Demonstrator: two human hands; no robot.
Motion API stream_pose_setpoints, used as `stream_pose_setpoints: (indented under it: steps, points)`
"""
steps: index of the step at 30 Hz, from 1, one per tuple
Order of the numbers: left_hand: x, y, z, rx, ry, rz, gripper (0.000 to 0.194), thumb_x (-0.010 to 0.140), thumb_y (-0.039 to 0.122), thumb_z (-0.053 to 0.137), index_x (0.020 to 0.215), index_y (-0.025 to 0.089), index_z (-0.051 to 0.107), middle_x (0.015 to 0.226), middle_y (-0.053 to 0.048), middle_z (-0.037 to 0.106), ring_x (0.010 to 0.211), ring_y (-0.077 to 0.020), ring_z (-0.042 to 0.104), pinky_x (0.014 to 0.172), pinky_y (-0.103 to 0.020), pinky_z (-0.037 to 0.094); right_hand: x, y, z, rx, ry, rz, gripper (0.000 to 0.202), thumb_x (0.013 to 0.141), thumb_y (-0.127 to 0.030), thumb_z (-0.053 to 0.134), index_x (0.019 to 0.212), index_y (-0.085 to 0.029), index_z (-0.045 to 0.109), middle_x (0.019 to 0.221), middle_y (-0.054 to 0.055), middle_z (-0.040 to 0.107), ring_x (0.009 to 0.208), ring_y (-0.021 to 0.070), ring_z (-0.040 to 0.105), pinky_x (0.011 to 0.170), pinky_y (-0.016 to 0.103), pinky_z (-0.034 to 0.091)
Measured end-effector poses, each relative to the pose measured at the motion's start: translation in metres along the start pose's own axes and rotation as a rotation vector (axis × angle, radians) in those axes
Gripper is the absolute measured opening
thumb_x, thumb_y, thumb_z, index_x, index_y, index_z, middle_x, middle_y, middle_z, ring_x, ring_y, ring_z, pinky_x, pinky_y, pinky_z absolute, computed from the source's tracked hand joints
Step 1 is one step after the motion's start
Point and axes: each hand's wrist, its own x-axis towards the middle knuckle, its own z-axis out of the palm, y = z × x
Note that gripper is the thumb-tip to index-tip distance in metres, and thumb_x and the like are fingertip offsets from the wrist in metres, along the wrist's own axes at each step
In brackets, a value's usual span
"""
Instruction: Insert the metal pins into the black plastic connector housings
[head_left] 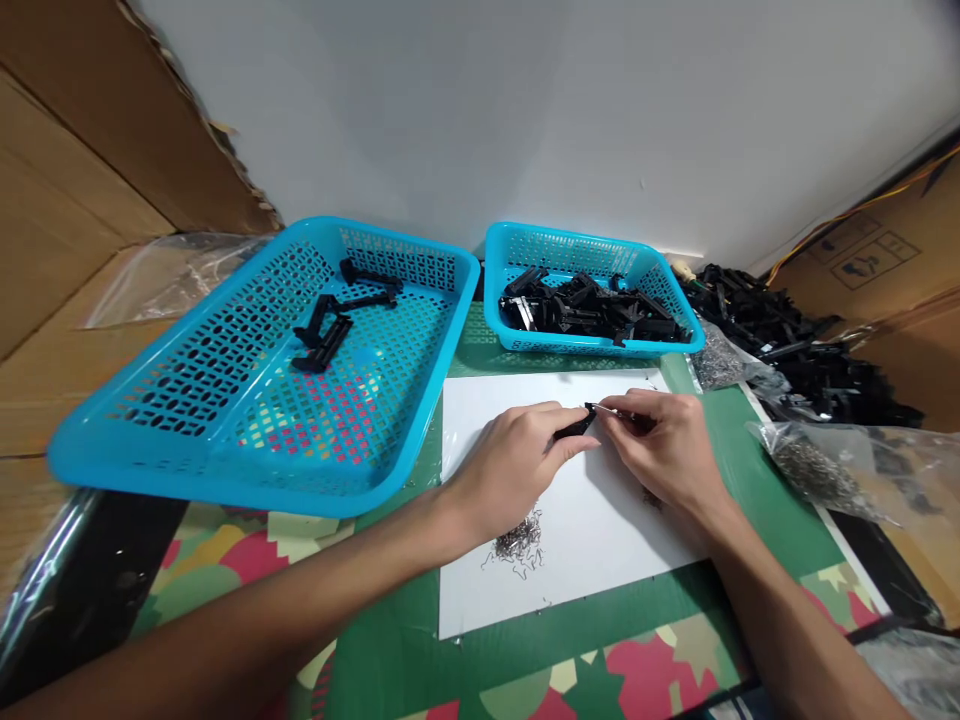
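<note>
Over a white sheet (585,540), my left hand (525,450) grips a small black plastic part (576,428) between thumb and fingers. My right hand (660,440) is closed close beside it, pinching a thin metallic piece (604,409) whose tip meets the end of the black part. What else lies within my right fingers is partly hidden. A pile of small bent metal pieces (519,540) lies on the sheet below my left wrist. More small dark pieces (651,498) show under my right hand.
At left stands a large blue basket (405,440) with several black parts. A smaller blue basket (600,346) behind the sheet holds many more. Right of it are a black heap (810,350) and plastic bags of small metal pieces (817,475). Cardboard (67,170) rises at left.
</note>
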Motion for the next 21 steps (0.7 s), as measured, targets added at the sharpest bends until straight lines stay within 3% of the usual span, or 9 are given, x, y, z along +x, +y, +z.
stream_pose_setpoints:
  steps: [6,16,21]
  points:
    - [0.000,0.000,0.001,0.010,-0.001,-0.012,0.021,0.105,0.032,0.062,0.111,0.020,0.078,0.100,-0.006,0.076,0.088,-0.0222,0.070,0.075,-0.032,0.049,0.002,0.003,-0.002,0.047,-0.057,0.047,0.022,0.089,-0.020,0.063,0.078,-0.017,0.082,0.078,0.008,0.078,0.064,0.0200,0.065,0.059,0.032,0.043]
    - [-0.001,-0.003,0.003,-0.027,0.024,-0.028,0.023,0.103,0.031,0.064,0.118,0.021,0.080,0.094,-0.004,0.076,0.075,-0.0177,0.063,0.070,-0.031,0.045,0.005,0.004,-0.017,0.036,-0.209,0.065,0.023,0.097,-0.026,0.063,0.100,-0.018,0.084,0.087,0.006,0.081,0.069,0.0199,0.067,0.062,0.032,0.044]
    - [-0.001,-0.001,0.002,-0.025,0.030,-0.046,0.025,0.103,0.030,0.064,0.122,0.022,0.079,0.094,-0.003,0.076,0.076,-0.0169,0.062,0.069,-0.029,0.045,0.007,0.010,-0.023,-0.016,-0.174,0.051,0.027,0.100,-0.022,0.058,0.109,-0.020,0.083,0.097,0.007,0.080,0.079,0.0211,0.070,0.066,0.032,0.047]
